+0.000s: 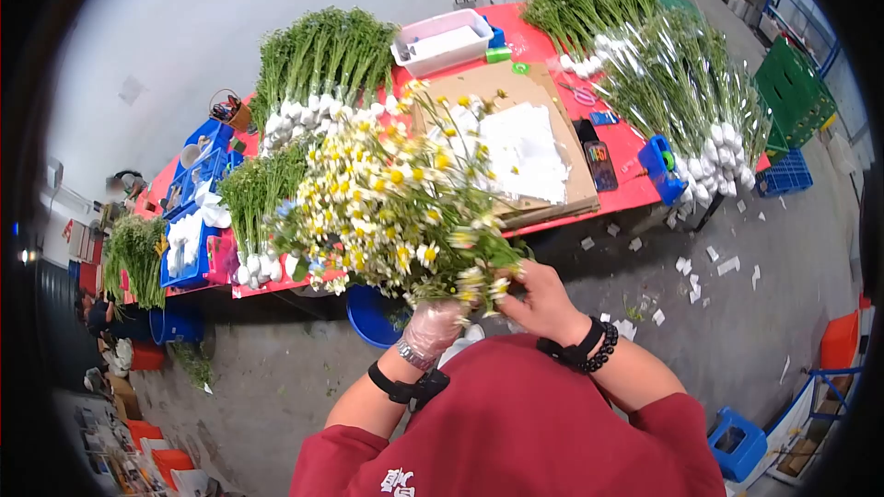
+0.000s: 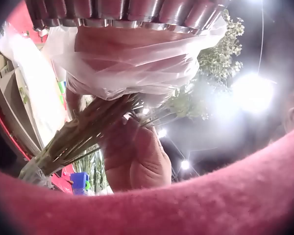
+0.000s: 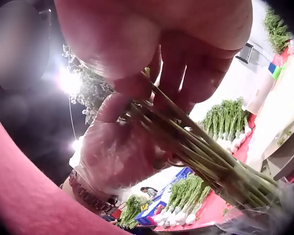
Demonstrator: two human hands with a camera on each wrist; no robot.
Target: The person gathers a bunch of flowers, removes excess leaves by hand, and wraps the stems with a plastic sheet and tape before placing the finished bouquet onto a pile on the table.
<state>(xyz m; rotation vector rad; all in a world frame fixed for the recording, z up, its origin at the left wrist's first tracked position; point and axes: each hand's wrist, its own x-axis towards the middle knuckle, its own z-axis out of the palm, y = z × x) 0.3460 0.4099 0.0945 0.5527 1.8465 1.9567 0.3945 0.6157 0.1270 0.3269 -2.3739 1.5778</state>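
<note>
A bunch of chamomile flowers (image 1: 391, 184), white and yellow and partly blurred, fills the middle of the head view. My left hand (image 1: 435, 329), in a clear plastic glove, grips its stems from the left side. Bare-skinned, my right hand (image 1: 545, 302) pinches at the stems from the right, just beside the glove. In the right wrist view the gathered stems (image 3: 206, 159) run out below both hands, with clear plastic (image 3: 269, 215) at their cut ends. The left wrist view shows the glove (image 2: 137, 68) wrapped over those stems; the fingertips beneath are hidden.
Several green bunches with white-wrapped ends (image 1: 322, 60) lie across the red table (image 1: 543, 23). Cardboard with white paper (image 1: 525, 152), a phone (image 1: 600, 166) and pink scissors (image 1: 582, 94) are beyond the flowers. A blue tub (image 1: 368, 317) stands below; paper scraps (image 1: 727, 265) litter the floor.
</note>
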